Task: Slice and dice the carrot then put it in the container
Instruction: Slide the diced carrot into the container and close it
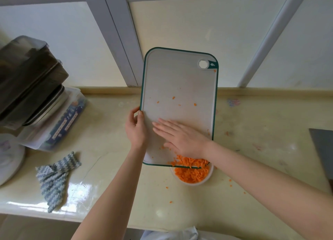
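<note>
Steeply tilting the cutting board [180, 88] over the bowl [193, 184] with the left hand [136, 129] gripping its side edge, sweeping the diced carrot [192, 174] off the lower end into that bowl with the flat, straight-fingered right hand [182, 137], sparing the counter [252, 131] more stray bits.

No wording can be read anywhere. The clear plastic box [59, 124] at the left of the bench [108, 167] carries pale label strips with dark marks, too blurred to make out. The cutting board [178, 88] bears a small white emblem [212, 64] beside its hanging hole, perhaps a fish shape, without letters.
</note>
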Available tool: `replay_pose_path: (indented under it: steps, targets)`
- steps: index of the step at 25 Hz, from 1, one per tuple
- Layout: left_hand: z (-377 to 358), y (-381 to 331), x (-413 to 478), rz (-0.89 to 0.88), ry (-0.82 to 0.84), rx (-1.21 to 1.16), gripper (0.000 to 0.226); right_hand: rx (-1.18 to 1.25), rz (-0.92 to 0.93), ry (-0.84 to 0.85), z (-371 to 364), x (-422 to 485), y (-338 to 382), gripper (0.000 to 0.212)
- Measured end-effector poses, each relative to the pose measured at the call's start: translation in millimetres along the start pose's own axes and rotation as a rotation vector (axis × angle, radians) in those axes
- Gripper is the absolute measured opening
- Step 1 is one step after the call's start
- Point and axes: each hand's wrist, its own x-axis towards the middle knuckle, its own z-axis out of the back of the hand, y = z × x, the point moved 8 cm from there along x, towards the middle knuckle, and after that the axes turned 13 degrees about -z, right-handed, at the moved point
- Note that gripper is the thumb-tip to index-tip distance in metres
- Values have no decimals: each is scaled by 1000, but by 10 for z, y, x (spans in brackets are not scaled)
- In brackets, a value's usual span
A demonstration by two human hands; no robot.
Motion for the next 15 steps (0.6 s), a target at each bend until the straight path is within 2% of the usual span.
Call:
replay_pose_path:
  steps: [2,5,10,12,15]
  targets:
    - [9,-7,4,-11,-3,-4,15,-62,16,29,-108,108,66,55]
    - [22,4,9,-14,-11,-7,13,-95,139,130,-347,-182,118,52]
    - [20,40,8,1,4,-6,12,13,226,181,-320,-761,-81,52]
    - [17,44,9,10,6,-4,13,44,164,154,-204,-645,-216,53]
    - [3,27,2,10,6,-4,13,63,-121,59,-56,-351,-598,57]
